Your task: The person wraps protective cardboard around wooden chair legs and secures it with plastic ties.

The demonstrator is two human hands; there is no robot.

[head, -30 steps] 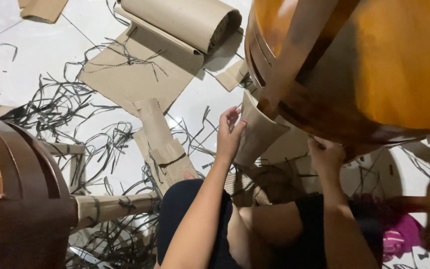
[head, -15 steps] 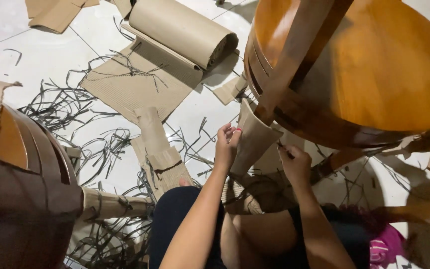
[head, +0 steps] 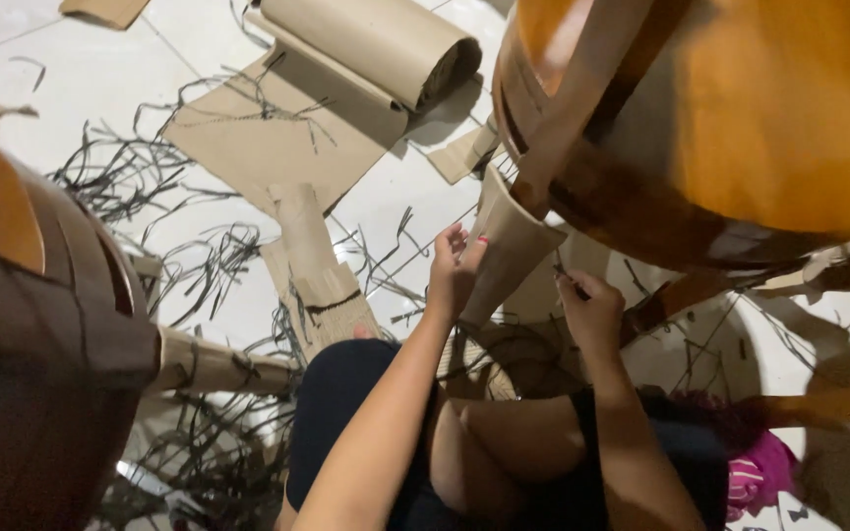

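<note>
Our left hand (head: 453,270) pinches with closed fingers the edge of the cardboard sleeve (head: 506,248) around the chair leg (head: 582,93). Our right hand (head: 590,307) grips a thin dark strap (head: 571,285) just beside it. The sleeve's long axis runs diagonally, from the floor (head: 100,108) up toward the wooden seat (head: 769,118).

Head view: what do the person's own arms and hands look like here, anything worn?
Both forearms are bare, with no sleeves, gloves, watch or bracelets showing. The left hand has a red-painted fingernail; on the right hand the nails are hidden.
</note>
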